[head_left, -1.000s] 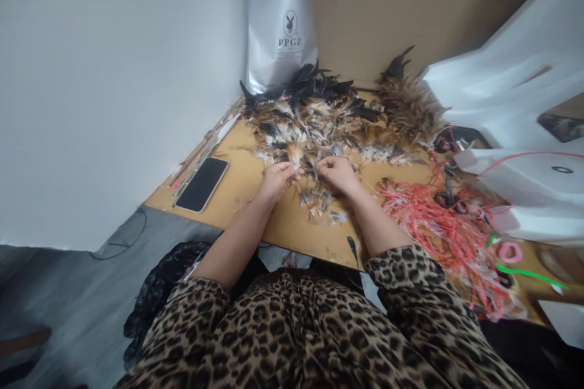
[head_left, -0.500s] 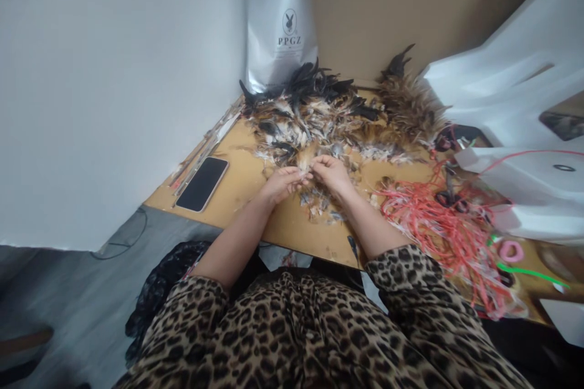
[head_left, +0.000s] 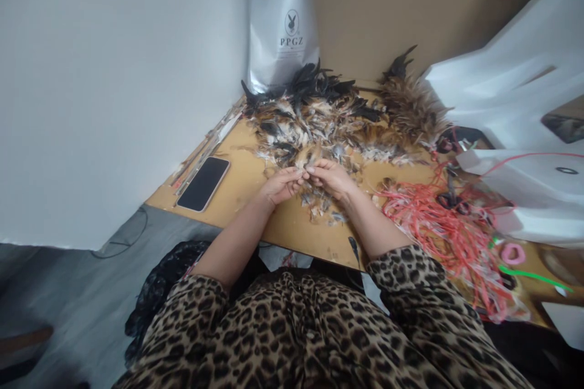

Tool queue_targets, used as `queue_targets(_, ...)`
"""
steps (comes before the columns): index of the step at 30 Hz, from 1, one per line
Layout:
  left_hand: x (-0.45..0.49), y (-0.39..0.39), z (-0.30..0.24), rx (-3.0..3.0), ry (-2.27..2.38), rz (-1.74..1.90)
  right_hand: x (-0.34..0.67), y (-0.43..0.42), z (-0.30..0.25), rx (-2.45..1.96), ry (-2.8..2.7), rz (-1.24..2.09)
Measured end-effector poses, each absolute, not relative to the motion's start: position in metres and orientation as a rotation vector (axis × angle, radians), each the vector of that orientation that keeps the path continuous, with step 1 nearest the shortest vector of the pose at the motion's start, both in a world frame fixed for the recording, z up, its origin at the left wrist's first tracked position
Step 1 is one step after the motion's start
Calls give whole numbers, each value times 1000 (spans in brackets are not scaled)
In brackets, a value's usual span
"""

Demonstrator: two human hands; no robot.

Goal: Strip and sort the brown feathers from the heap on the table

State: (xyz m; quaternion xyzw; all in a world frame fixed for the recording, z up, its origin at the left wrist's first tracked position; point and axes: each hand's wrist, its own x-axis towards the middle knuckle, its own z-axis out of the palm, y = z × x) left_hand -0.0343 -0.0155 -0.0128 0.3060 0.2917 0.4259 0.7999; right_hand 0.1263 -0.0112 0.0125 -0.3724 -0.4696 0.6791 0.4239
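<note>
My left hand (head_left: 285, 184) pinches the base of a small tan feather (head_left: 308, 155), its fluffy part pointing away from me. The fingertips of my right hand (head_left: 331, 176) meet the left ones at that same base, closed on the feather too. Past my fingers spreads a pile of brown, white and black feathers (head_left: 310, 115). Loose grey and brown tufts (head_left: 319, 200) lie under my hands on the tan table (head_left: 283, 228). The exact grip of each fingertip is too small to make out.
A phone (head_left: 203, 183) lies at the left of the table. Tangled red ribbon strips (head_left: 447, 231) cover the right side, with a pink ring (head_left: 513, 253) nearby. Behind the pile stand a silver bag (head_left: 283, 30) and a brown feather bundle (head_left: 410, 100). A white panel (head_left: 114, 91) borders the left.
My right hand has shifted slightly left and closer to the left fingertips. The feather between my hands shows less than before. The rest of the table looks the same.
</note>
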Motion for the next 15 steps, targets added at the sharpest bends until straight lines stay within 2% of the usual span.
queue_targets(7,-31,-15,-13,825,763,1019,130,-5,10,-1008,-1144,1554)
queue_targets(15,-26,-17,-14,914,844,982,127,-5,3,-1056,-1278,1446)
